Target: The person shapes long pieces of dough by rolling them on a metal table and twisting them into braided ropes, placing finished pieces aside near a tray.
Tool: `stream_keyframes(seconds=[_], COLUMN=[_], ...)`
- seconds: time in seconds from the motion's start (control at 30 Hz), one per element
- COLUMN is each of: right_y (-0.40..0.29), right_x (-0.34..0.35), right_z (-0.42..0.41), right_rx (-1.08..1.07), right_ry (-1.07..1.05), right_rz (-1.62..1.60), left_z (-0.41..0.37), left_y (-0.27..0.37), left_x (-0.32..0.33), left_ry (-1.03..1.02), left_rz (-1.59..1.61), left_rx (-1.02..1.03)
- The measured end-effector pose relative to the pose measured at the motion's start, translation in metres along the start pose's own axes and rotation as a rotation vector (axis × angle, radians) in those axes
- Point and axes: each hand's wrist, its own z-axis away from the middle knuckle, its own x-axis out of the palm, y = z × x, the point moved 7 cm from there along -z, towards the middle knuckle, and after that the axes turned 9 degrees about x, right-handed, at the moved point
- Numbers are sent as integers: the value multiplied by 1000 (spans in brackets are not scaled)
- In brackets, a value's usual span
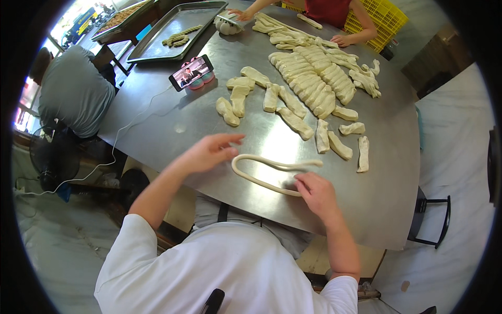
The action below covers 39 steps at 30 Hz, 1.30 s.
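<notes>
A thin dough rope is bent into a long U on the steel table, its curved end to the left. My right hand pinches the near end of the rope between thumb and fingers. The far end rests free on the metal, just above that hand. Beside the bend, my left hand hovers with its fingers apart and holds nothing. Past both hands lie several loose dough strips, and behind them thick strips sit packed in rows.
The steel table has a phone on a stand, its white cable trailing left. A metal tray holds twisted dough. Across the table, a person's hands are near more dough and a dough cutter. Another person bends at left.
</notes>
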Motion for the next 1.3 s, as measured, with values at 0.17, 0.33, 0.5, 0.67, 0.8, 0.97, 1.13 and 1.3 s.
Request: stream_keyframes(seconds=[0.17,0.33,0.5,0.67,0.8,0.97,1.13,1.3], right_y=[40,91,80,69,52,28,68,86], right_x=[0,-1,-1,8,12,38,30,-9], right_z=[-14,-8,11,14,17,-10,64,15], right_rx=[-183,83,218,284,210,-97,-86,457], right_ry=[334,292,336,287,253,97,-52,141], right_rz=[298,220,250,281,600,342,144,10], left_z=[26,34,31,23,-8,-29,73,39], left_y=[-27,-67,-64,-84,-65,-62,-50,-81], left_x=[59,81,20,-14,23,57,50,66], left_ry=[285,227,482,510,249,182,-179,35], left_rz=[-877,801,675,-553,-969,-956,-863,-884], left_rx=[335,-66,-159,6,-111,217,328,74])
